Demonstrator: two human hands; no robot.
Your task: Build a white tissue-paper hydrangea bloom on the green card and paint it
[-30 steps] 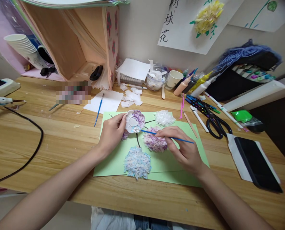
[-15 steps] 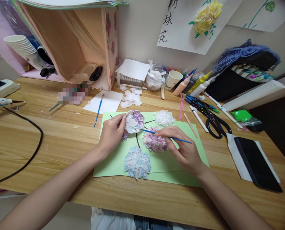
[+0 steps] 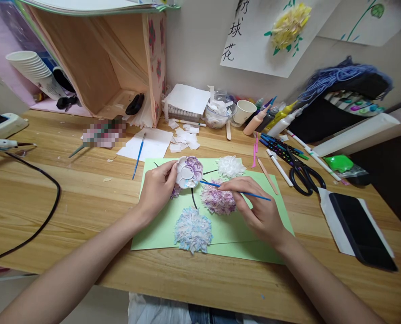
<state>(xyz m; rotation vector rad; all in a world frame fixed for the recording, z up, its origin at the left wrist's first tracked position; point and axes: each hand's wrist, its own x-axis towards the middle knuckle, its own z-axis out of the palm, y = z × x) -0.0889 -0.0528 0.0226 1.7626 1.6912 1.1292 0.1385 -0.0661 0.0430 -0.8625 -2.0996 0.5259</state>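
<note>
Left hand (image 3: 158,185)'s pinching the palette (image 3: 186,173) over the green paper (image 3: 227,230), near its far edge; right hand (image 3: 256,206)'s gripping the brush (image 3: 209,183). Tip that palette and paint (image 3: 191,181) could drip, though can't tell how runny.

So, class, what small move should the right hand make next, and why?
Perhaps touch the brush to the blue paint smear on the palette: the right hand holds the brush with its tip near that smear, the left hand grips the palette, and the white flower shows no colour.
</note>
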